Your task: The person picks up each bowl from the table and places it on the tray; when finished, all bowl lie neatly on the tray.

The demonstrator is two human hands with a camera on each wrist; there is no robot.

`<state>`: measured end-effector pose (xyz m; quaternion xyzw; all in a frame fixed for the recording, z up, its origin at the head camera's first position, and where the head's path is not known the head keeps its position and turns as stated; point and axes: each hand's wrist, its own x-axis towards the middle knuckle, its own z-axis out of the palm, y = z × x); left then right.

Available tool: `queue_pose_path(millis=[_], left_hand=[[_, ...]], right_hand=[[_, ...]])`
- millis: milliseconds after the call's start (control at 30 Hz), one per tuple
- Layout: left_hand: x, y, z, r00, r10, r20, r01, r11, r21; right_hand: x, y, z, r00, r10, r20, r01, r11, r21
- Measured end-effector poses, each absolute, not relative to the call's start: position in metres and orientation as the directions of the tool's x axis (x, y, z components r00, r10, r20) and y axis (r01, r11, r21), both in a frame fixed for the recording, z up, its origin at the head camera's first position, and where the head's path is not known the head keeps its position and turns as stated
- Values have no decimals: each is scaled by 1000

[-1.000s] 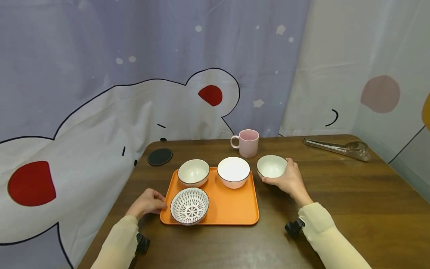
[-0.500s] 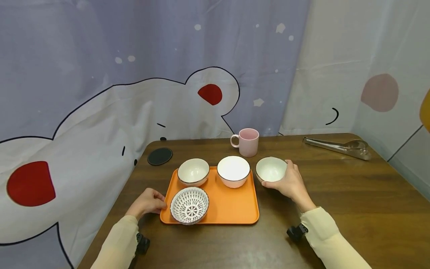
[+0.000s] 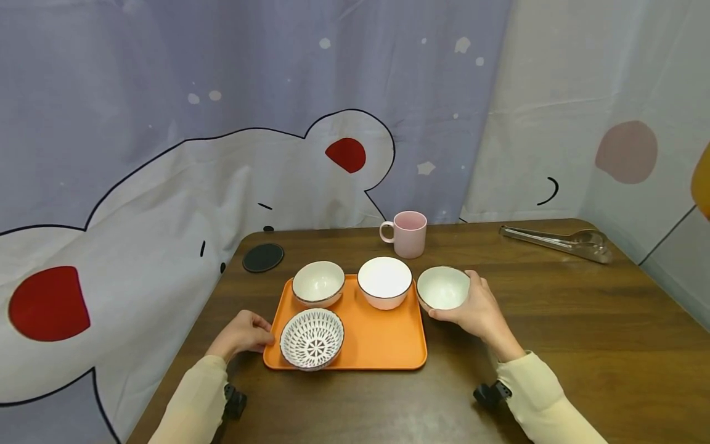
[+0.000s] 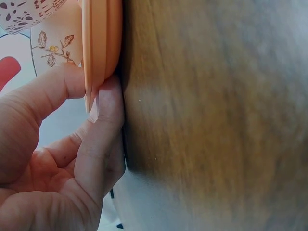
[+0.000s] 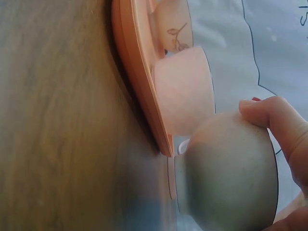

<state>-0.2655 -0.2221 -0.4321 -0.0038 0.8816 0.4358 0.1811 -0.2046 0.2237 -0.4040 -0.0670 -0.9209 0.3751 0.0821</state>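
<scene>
My left hand (image 3: 244, 336) pinches the left edge of an orange tray (image 3: 383, 345); in the left wrist view the thumb lies over the rim and the fingers beneath it. On the tray stand a patterned bowl (image 3: 312, 340) at front left, a cream bowl (image 3: 318, 283) behind it and a white bowl (image 3: 384, 282) at back right. My right hand (image 3: 478, 311) grips a pale bowl (image 3: 442, 288) by its side, thumb toward me. This bowl (image 5: 231, 168) is just right of the tray's back right corner; its base looks slightly off the table.
A pink mug (image 3: 409, 235) stands behind the tray. At the back left lies a black round coaster (image 3: 263, 258). Clear-ended tongs (image 3: 557, 242) lie at the back right of the wooden table (image 3: 582, 320). A printed curtain (image 3: 249, 74) hangs behind.
My right hand has brought the pale bowl a little left and toward me, closer to the tray and the white bowl. The left hand and tray have stayed in place.
</scene>
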Motion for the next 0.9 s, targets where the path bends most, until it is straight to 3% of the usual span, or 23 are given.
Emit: queue_pose_path(millis=[900], left_hand=[[-264,-222,-432,-936,158,-314,-157,611,776]], right_hand=[[-175,187,-398,-992,67,110,-31,706,-707]])
